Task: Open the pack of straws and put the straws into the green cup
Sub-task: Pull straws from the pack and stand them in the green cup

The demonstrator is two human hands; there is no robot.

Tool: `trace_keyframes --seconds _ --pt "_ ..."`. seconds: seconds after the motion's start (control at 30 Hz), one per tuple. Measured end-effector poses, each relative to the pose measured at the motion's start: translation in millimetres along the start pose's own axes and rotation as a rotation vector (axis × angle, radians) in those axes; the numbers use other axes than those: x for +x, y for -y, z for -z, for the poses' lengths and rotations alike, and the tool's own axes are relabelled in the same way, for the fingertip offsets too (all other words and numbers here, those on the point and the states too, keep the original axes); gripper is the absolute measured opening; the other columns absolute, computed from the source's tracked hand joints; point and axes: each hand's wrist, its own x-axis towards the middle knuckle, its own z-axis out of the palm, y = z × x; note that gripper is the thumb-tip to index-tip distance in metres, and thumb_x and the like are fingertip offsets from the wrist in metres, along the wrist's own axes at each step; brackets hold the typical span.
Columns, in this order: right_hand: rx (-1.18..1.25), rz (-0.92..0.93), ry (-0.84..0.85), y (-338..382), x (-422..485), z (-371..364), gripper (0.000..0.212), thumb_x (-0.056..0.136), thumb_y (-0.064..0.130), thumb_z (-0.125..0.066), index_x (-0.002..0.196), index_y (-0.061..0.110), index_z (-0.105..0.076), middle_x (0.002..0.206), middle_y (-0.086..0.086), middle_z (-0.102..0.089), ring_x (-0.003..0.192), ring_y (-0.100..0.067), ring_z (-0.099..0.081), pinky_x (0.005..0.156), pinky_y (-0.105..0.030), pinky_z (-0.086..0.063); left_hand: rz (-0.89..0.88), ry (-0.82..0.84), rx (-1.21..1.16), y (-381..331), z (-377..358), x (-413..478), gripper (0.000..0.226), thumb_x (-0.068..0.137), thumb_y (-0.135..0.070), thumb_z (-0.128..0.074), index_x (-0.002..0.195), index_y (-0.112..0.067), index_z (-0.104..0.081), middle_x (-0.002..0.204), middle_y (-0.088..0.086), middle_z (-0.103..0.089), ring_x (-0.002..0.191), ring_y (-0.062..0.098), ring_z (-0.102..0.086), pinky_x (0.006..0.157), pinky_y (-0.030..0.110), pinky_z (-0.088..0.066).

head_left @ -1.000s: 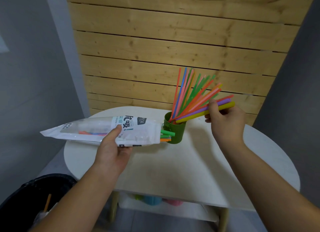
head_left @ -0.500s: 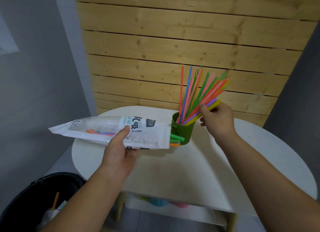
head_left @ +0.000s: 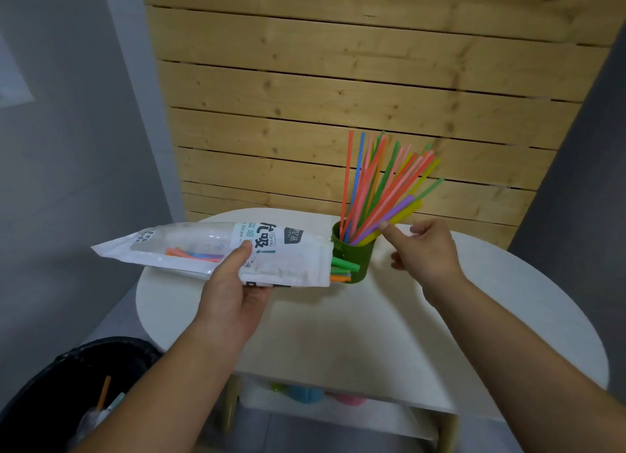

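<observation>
The green cup [head_left: 354,254] is standing on the white table [head_left: 389,317], most straws [head_left: 382,188] fanning from it. The right hand [head_left: 425,249], fingers loosely spread, is touching them, gripping nothing. The left hand [head_left: 233,283] is pinching the pack [head_left: 216,252], where a few straws are remaining; the next move, I judge, is drawing those out.

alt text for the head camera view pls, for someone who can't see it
A person's left hand holds a white straw pack level over a round white table, a few straws poking from its open end beside a green cup. The cup holds a fan of coloured straws, and the right hand is open, one fingertip touching them.
</observation>
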Motion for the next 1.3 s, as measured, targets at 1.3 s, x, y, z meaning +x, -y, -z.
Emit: trace_keyframes --seconds 1.3 --pt "0.415 -0.285 0.612 -23.0 -65.6 -30.2 0.079 0.064 0.068 -0.073 0.12 0.013 -0.063 0.092 -0.008 -0.058 0.062 -0.014 -0.055 0.056 -0.029 -0.047 -0.013 -0.06 -0.079 -0.5 -6.7 0.2 0.035 0.097 -0.004 -0.066 0.131 -0.01 -0.064 0.101 0.008 -0.082 0.085 0.019 -0.08 0.058 0.03 -0.063"
